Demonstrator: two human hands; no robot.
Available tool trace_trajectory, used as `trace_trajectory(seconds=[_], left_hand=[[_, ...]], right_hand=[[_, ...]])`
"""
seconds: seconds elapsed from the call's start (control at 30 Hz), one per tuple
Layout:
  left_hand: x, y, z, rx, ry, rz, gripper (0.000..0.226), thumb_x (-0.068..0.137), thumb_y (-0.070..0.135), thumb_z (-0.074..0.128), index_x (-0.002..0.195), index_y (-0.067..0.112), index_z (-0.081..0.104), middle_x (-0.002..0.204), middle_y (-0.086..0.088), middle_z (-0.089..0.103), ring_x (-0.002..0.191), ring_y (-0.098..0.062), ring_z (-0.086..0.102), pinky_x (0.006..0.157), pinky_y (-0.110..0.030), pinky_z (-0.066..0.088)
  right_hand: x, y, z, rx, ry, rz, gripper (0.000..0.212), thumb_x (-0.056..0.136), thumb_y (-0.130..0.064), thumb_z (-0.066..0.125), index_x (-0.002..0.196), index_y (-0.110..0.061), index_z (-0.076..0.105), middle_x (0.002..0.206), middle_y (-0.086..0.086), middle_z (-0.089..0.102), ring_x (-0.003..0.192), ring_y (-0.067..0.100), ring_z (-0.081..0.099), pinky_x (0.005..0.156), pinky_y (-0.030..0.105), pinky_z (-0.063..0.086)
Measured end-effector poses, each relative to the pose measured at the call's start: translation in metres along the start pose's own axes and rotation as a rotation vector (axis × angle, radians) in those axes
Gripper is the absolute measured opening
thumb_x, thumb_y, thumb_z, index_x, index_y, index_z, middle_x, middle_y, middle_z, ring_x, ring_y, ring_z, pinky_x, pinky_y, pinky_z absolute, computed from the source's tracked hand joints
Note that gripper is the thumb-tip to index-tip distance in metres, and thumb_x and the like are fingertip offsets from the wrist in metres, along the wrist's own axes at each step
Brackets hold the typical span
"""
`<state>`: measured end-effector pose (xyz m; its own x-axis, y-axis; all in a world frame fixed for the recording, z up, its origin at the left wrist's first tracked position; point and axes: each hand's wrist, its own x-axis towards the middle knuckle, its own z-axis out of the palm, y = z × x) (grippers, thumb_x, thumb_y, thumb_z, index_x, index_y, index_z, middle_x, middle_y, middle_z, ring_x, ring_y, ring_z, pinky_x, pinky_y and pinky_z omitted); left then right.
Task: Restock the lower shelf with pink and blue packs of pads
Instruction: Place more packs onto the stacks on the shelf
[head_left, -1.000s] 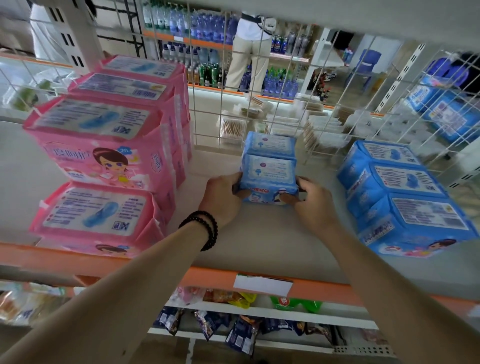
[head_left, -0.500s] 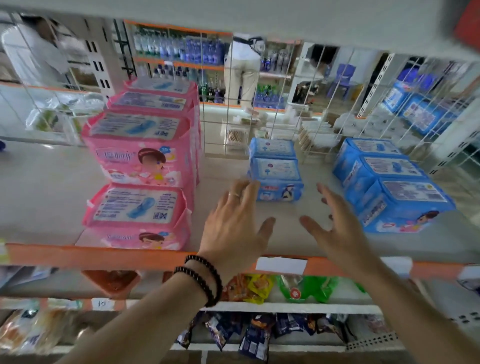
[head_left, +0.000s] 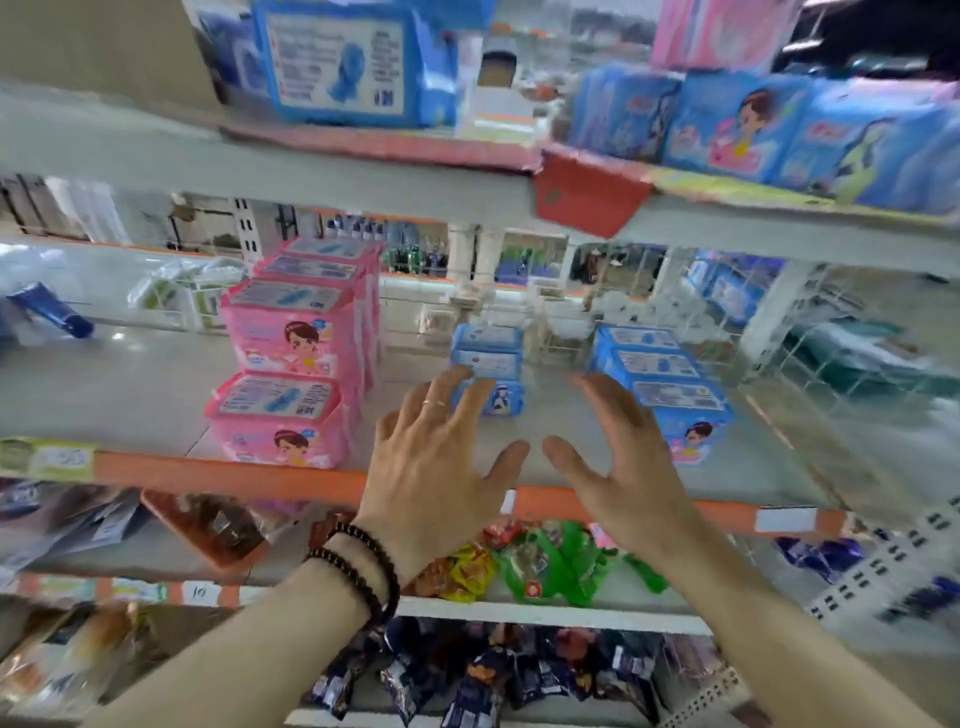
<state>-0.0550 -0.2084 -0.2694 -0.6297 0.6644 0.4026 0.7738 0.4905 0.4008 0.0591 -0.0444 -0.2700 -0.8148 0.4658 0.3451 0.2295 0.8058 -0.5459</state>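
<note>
The small blue packs (head_left: 487, 364) stand in a short row near the middle of the lower shelf (head_left: 130, 384), one behind another; the row's long axis runs from the shelf's front edge toward the wire back, and the front pack's printed face points toward the camera. To their left, the pink packs (head_left: 291, 364) form a taller row stacked two high, on the same front-to-back axis, label panels facing up. To their right, the larger blue packs (head_left: 665, 384) lie in a third row, angled slightly outward. The left hand (head_left: 436, 467) hovers in front of the small blue packs, fingers spread wide and straight, holding nothing; a ring shows on one finger and dark bead bracelets (head_left: 363, 566) circle the wrist. The right hand (head_left: 623, 467) is likewise spread and empty, between the two blue rows. Above, the upper shelf (head_left: 311, 171) carries more blue packs (head_left: 779, 130). Below, snack bags (head_left: 530, 566) fill lower shelves.
</note>
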Motion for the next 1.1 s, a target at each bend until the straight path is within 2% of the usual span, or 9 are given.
trace_trajectory(seconds=[0.1, 0.2, 0.33, 0.5, 0.63, 0.8, 1.1], left_hand=[[-0.019, 0.044, -0.019, 0.019, 0.034, 0.061, 0.069, 0.088, 0.069, 0.034, 0.146, 0.031, 0.039, 0.155, 0.008, 0.034, 0.137, -0.021, 0.038, 0.106, -0.046, 0.037], [-0.03, 0.081, -0.041, 0.024, 0.102, 0.129, 0.068, 0.09, 0.068, 0.036, 0.147, 0.03, 0.042, 0.154, 0.006, 0.038, 0.14, -0.019, 0.039, 0.108, -0.048, 0.04], [-0.031, 0.123, -0.073, 0.009, 0.185, 0.206, 0.066, 0.092, 0.068, 0.036, 0.145, 0.03, 0.045, 0.152, 0.008, 0.04, 0.14, -0.017, 0.039, 0.109, -0.048, 0.039], [-0.019, 0.155, -0.105, -0.031, 0.257, 0.28, 0.06, 0.092, 0.071, 0.031, 0.143, 0.041, 0.037, 0.151, 0.016, 0.037, 0.138, -0.012, 0.037, 0.11, -0.046, 0.036], [-0.002, 0.167, -0.126, -0.008, 0.3, 0.347, 0.06, 0.092, 0.069, 0.033, 0.139, 0.035, 0.046, 0.148, 0.013, 0.044, 0.131, -0.016, 0.047, 0.101, -0.047, 0.043], [0.026, 0.166, -0.15, 0.013, 0.306, 0.411, 0.062, 0.092, 0.068, 0.034, 0.139, 0.03, 0.047, 0.145, 0.012, 0.045, 0.132, -0.016, 0.044, 0.104, -0.047, 0.041], [0.065, 0.148, -0.166, 0.058, 0.317, 0.452, 0.061, 0.091, 0.067, 0.037, 0.137, 0.028, 0.049, 0.143, 0.009, 0.047, 0.129, -0.018, 0.045, 0.102, -0.048, 0.042]], right_hand=[[-0.024, -0.004, -0.043, 0.028, 0.007, -0.014, 0.069, 0.091, -0.063, 0.052, 0.152, -0.044, 0.025, 0.162, -0.018, 0.017, 0.15, 0.003, 0.009, 0.123, 0.044, 0.017], [-0.043, -0.01, -0.084, 0.018, 0.081, -0.075, 0.076, 0.087, -0.074, 0.045, 0.153, -0.038, 0.031, 0.159, -0.015, 0.024, 0.149, 0.006, 0.015, 0.122, 0.043, 0.024], [-0.058, -0.024, -0.131, 0.009, 0.17, -0.15, 0.073, 0.084, -0.077, 0.041, 0.148, -0.044, 0.034, 0.156, -0.018, 0.028, 0.147, 0.002, 0.019, 0.119, 0.046, 0.028], [-0.055, -0.041, -0.178, 0.0, 0.273, -0.195, 0.063, 0.087, -0.072, 0.045, 0.144, -0.046, 0.039, 0.152, -0.024, 0.031, 0.144, -0.001, 0.026, 0.116, 0.046, 0.033], [-0.045, -0.052, -0.202, -0.058, 0.315, -0.208, 0.064, 0.089, -0.068, 0.046, 0.146, -0.041, 0.04, 0.152, -0.023, 0.034, 0.144, 0.003, 0.029, 0.115, 0.048, 0.034], [-0.024, -0.067, -0.22, -0.117, 0.353, -0.167, 0.071, 0.087, -0.07, 0.042, 0.148, -0.034, 0.04, 0.152, -0.016, 0.037, 0.142, 0.008, 0.032, 0.113, 0.046, 0.035], [0.002, -0.085, -0.223, -0.16, 0.373, -0.119, 0.074, 0.083, -0.073, 0.037, 0.148, -0.039, 0.036, 0.153, -0.021, 0.034, 0.142, 0.004, 0.027, 0.117, 0.032, 0.03]])
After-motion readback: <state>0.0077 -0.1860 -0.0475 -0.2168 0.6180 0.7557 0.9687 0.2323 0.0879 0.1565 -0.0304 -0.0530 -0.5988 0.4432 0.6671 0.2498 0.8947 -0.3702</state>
